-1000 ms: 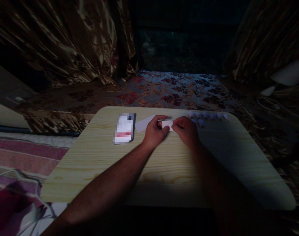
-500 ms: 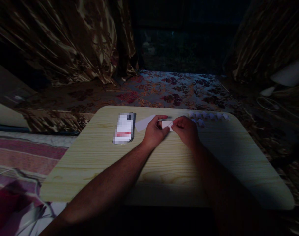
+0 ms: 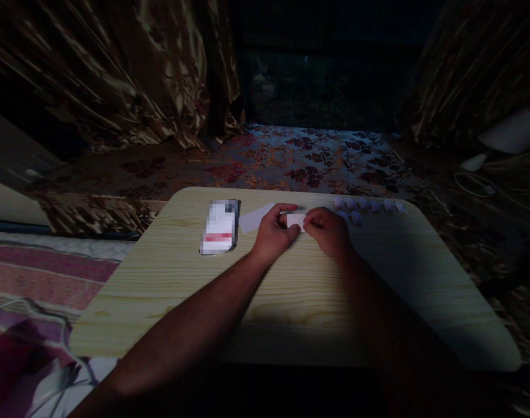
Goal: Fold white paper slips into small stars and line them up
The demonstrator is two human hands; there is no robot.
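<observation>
Both of my hands meet near the far middle of a pale wooden table. My left hand and my right hand pinch a small white piece of paper between their fingertips, each with fingers curled closed. A loose white paper strip lies just left of my left hand. A row of several small folded paper pieces sits to the right of my right hand near the table's far edge.
A white and red packet lies on the table to the left of the strip. Flowered cloth and dark curtains lie beyond the table. Striped bedding and a cable are at the left.
The hands stay in place on the small paper; its right edge is folded slightly differently under my right fingertips. Nothing else has moved.
</observation>
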